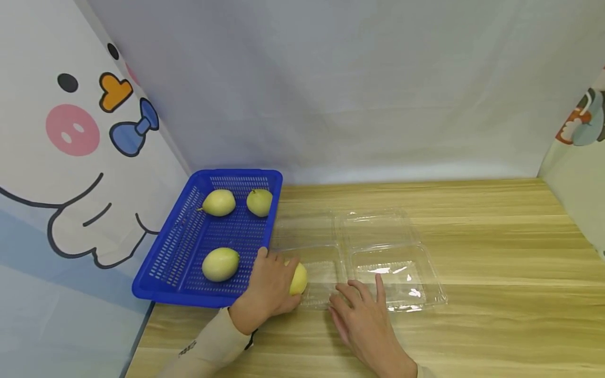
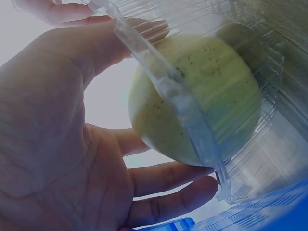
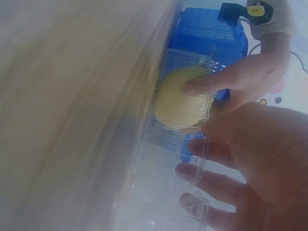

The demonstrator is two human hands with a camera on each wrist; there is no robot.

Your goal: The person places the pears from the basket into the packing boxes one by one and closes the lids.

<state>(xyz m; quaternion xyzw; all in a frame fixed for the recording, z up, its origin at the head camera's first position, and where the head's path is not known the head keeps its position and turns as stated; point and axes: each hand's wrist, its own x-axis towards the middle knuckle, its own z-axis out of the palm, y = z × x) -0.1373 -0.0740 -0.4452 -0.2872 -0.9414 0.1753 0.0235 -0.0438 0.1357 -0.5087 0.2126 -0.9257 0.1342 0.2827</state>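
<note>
My left hand (image 1: 270, 283) grips a pale yellow-green pear (image 1: 299, 279) inside the left clear plastic container (image 1: 323, 270). In the left wrist view the same pear (image 2: 197, 101) sits behind the transparent wall, thumb on one side and fingers on the other. My right hand (image 1: 368, 328) has its fingers spread, the tips at the near rim where the left container meets the right clear container (image 1: 399, 275). Seen from the right wrist, the right fingers (image 3: 216, 185) reach over the container rim beside the pear. Both containers have their lids folded back.
A blue plastic basket (image 1: 198, 300) stands left of the containers, holding a pear (image 1: 219, 203) at the back left, another pear (image 1: 259, 202) at the back right and a third pear (image 1: 220, 264) near the front. A pale curtain (image 1: 378, 105) rises behind the wooden table (image 1: 501, 262).
</note>
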